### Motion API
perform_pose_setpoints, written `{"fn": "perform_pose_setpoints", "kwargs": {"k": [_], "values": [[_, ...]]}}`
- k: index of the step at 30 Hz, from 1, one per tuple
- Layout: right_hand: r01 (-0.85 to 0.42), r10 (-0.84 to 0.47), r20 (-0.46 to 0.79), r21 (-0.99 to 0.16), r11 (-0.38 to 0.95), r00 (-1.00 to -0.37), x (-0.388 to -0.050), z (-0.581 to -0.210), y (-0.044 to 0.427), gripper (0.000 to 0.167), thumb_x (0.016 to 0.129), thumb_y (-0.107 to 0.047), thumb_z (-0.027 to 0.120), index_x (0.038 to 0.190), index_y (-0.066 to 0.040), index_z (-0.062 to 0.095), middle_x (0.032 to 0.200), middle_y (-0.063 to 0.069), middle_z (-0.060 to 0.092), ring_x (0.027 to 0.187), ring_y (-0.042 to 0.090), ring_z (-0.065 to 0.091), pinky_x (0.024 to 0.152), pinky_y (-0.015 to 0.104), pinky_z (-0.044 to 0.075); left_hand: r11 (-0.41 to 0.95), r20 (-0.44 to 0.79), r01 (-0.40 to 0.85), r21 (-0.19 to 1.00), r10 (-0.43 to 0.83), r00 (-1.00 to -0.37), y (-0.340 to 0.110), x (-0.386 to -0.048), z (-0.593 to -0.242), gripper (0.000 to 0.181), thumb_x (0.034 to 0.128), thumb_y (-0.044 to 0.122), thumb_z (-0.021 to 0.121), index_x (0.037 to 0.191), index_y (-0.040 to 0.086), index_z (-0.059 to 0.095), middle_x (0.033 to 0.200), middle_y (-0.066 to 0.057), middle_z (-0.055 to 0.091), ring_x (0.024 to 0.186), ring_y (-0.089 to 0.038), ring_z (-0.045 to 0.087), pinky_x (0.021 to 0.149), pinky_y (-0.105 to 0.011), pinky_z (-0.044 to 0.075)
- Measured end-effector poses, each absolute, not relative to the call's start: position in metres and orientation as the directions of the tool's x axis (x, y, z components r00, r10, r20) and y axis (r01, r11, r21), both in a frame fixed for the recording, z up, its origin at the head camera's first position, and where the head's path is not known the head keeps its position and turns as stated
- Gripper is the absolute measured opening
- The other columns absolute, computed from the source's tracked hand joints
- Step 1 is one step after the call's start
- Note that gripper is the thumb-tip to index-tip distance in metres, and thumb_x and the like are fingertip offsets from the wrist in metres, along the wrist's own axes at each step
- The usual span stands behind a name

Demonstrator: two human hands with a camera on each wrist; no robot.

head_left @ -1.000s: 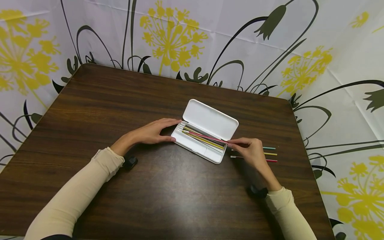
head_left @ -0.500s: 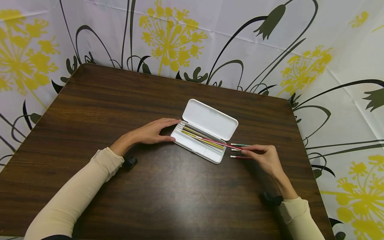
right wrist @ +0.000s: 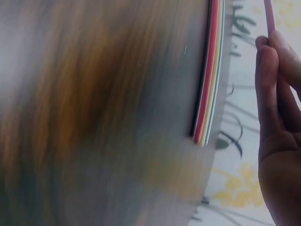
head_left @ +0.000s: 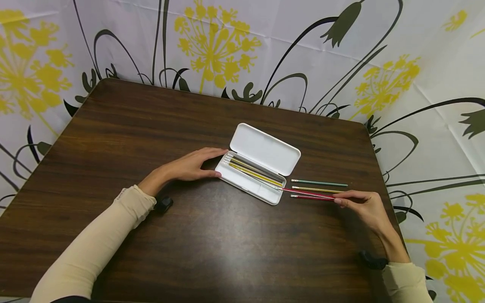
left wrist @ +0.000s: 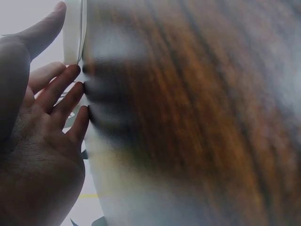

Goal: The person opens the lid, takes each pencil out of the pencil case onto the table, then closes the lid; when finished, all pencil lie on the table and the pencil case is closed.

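Red pencil (head_left: 301,192), pinched by right hand (head_left: 363,206), is now pulled nearly out past case (head_left: 265,149) right edge; one fewer seems left inside. Case's left end is touched by left hand (head_left: 193,165), spread. Three pencils (head_left: 310,189) are lined right of case.

The case (head_left: 265,148) is plain white; the pencils inside (head_left: 255,175) show yellow and dark stripes. The held pencil (right wrist: 269,18) is red. Beside the case, one pencil is teal (head_left: 319,183), another yellow (head_left: 314,189), a third red (head_left: 311,198). The bench (head_left: 170,248) is dark brown, wood-grained; the cloth (head_left: 295,25), white with yellow blooms and grey-green stems; the sleeves (head_left: 91,240), cream.
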State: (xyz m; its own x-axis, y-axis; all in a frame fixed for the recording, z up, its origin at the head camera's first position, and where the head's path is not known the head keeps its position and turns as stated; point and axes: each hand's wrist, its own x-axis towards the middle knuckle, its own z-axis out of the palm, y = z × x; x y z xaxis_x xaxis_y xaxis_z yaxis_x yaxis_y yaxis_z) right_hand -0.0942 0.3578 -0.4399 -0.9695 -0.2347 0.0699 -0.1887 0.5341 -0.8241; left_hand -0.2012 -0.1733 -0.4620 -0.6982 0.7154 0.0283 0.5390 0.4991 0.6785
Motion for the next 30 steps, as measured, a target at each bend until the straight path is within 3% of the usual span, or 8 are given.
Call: {"fn": "perform_pose_setpoints", "kwargs": {"k": [8, 14, 21, 30], "values": [[-0.185, -0.270, 0.031, -0.803, 0.567, -0.962, -0.088, -0.421, 0.372, 0.014, 0.083, 0.002, 0.076, 0.097, 0.000, 0.076, 0.092, 0.011, 0.073, 0.076, 0.033, 0.068, 0.064, 0.035, 0.054, 0.500, 0.027, 0.540, 0.677, 0.716, -0.697, -0.173, -0.203, -0.461, 0.077, 0.0915, 0.038, 0.070, 0.154, 0.012, 0.034, 0.154, -0.007, 0.035, 0.140, -0.027, 0.030, 0.109, -0.053, 0.025], [-0.142, -0.249, -0.012, -0.794, 0.591, -0.968, -0.089, -0.439, 0.391, 0.013, 0.082, -0.002, 0.078, 0.095, -0.004, 0.078, 0.089, 0.009, 0.074, 0.075, 0.022, 0.067, 0.064, 0.030, 0.054, 0.497, 0.028, 0.540, 0.679, 0.718, -0.696, -0.173, -0.202, -0.461, 0.077, 0.0912, 0.038, 0.071, 0.153, 0.012, 0.034, 0.154, -0.008, 0.036, 0.140, -0.027, 0.030, 0.109, -0.053, 0.025], [-0.142, -0.233, -0.004, -0.783, 0.605, -0.972, -0.091, -0.457, 0.406, 0.012, 0.082, -0.008, 0.079, 0.093, -0.012, 0.079, 0.086, 0.005, 0.074, 0.072, 0.019, 0.066, 0.062, 0.027, 0.052, 0.504, 0.020, 0.532, 0.681, 0.713, -0.701, -0.172, -0.202, -0.461, 0.076, 0.0915, 0.037, 0.070, 0.154, 0.013, 0.033, 0.154, -0.008, 0.035, 0.140, -0.027, 0.030, 0.109, -0.053, 0.026], [-0.197, -0.264, 0.045, -0.786, 0.586, -0.964, -0.092, -0.467, 0.411, 0.013, 0.082, -0.004, 0.078, 0.094, -0.011, 0.078, 0.089, 0.005, 0.073, 0.074, 0.015, 0.065, 0.061, 0.024, 0.052, 0.505, 0.021, 0.531, 0.680, 0.711, -0.703, -0.172, -0.201, -0.461, 0.076, 0.0911, 0.038, 0.071, 0.153, 0.013, 0.034, 0.153, -0.008, 0.036, 0.140, -0.027, 0.031, 0.109, -0.053, 0.026]]}}
